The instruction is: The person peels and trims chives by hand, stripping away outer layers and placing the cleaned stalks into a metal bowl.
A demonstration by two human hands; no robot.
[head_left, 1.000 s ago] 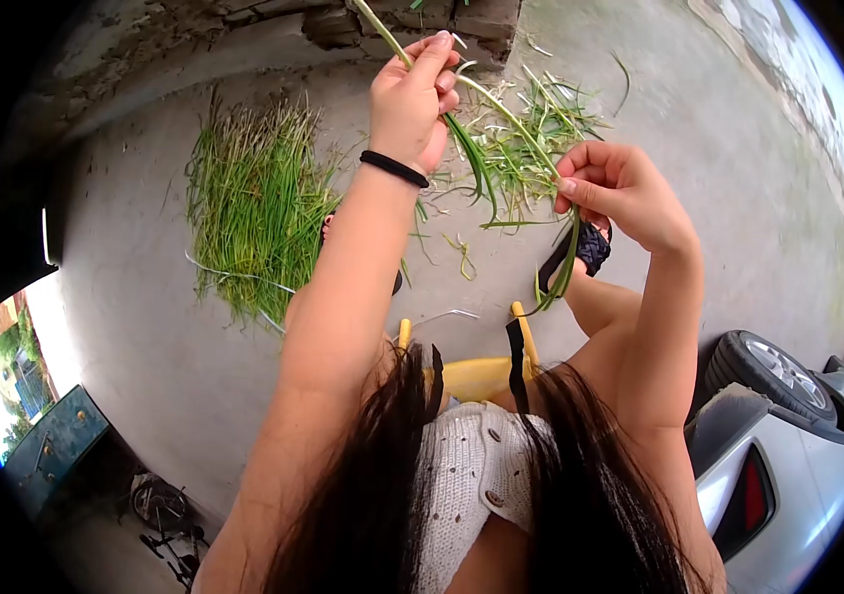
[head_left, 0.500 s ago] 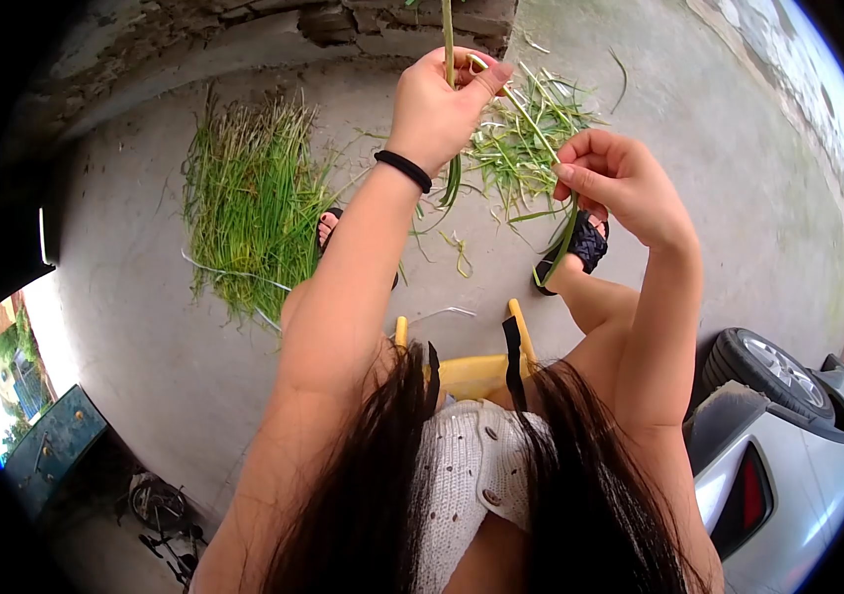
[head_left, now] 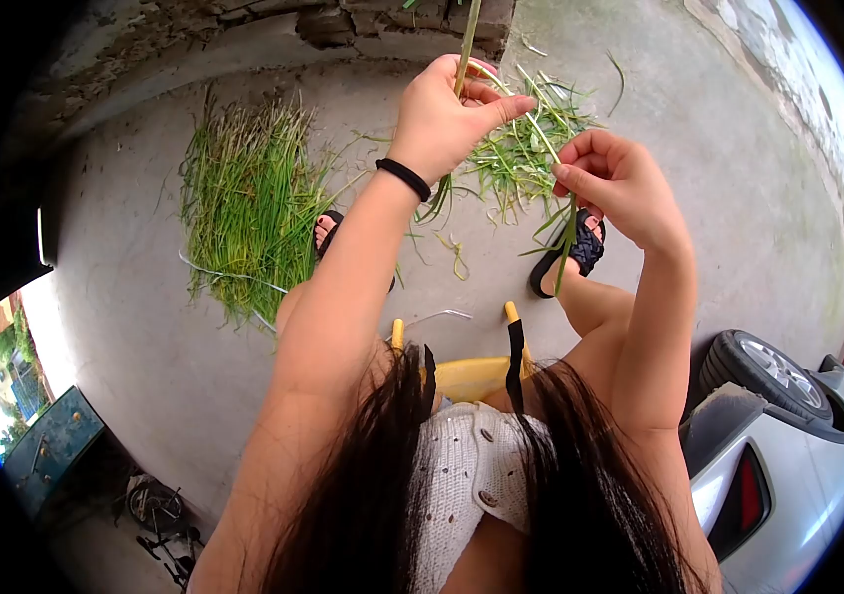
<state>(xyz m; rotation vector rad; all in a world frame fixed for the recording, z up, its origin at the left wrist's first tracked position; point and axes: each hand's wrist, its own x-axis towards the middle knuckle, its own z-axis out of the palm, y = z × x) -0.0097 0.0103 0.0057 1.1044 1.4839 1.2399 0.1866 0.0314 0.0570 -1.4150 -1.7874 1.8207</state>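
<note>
My left hand (head_left: 445, 124), a black band at its wrist, is closed around a long green stalk (head_left: 470, 35) that sticks up past the fingers. Its thumb reaches out to the right, next to a thinner pale stem (head_left: 539, 131). Between thumb and fingertips, my right hand (head_left: 620, 188) pinches that stem, which spans the gap between both hands. Narrow green leaves (head_left: 568, 238) dangle below the right hand. Beneath the hands lies a loose scatter of green and whitish plant strips (head_left: 513, 163). How the stem sits inside the left fingers is partly hidden.
A large pile of long green stalks (head_left: 249, 208) lies left on the concrete floor. My feet in black sandals (head_left: 588, 243) flank the scatter. Yellow bars (head_left: 471, 376) show at my lap. A silver car (head_left: 788, 485) stands right, a brick ledge (head_left: 382, 25) ahead.
The left thumb has stretched further right and the fingers have loosened slightly. The upright stalk leans more to the right. My right hand keeps its pinch in nearly the same place.
</note>
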